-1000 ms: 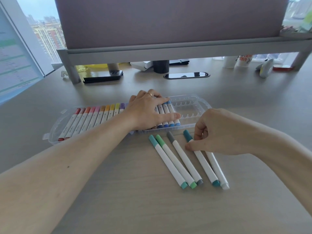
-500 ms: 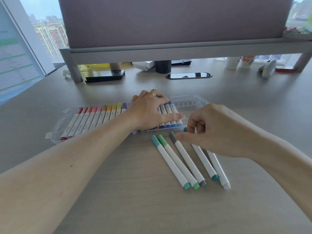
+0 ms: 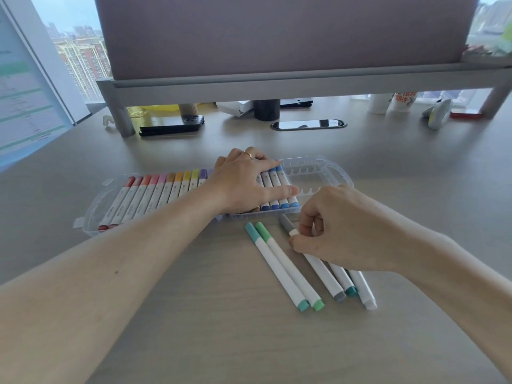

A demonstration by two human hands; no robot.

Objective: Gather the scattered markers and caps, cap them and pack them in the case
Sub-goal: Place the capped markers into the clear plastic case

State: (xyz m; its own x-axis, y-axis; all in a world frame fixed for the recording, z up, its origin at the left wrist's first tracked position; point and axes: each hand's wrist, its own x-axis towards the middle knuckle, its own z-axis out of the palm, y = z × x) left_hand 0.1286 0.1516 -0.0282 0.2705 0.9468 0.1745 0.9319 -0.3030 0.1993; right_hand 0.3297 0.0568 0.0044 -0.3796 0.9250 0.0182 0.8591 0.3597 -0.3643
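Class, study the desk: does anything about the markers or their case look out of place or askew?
Five markers lie loose and slanted on the desk, outside the case, whose right-end slots sit empty. The right hand pinches the grey one. Nothing looks spilled or broken.

beyond my right hand (image 3: 340,231), pinching the grey marker (image 3: 286,223), the empty slots of the case (image 3: 327,165) lie open. my left hand (image 3: 241,184) blocks the filled rows; two green-capped markers (image 3: 289,266) lie just left of my grip.
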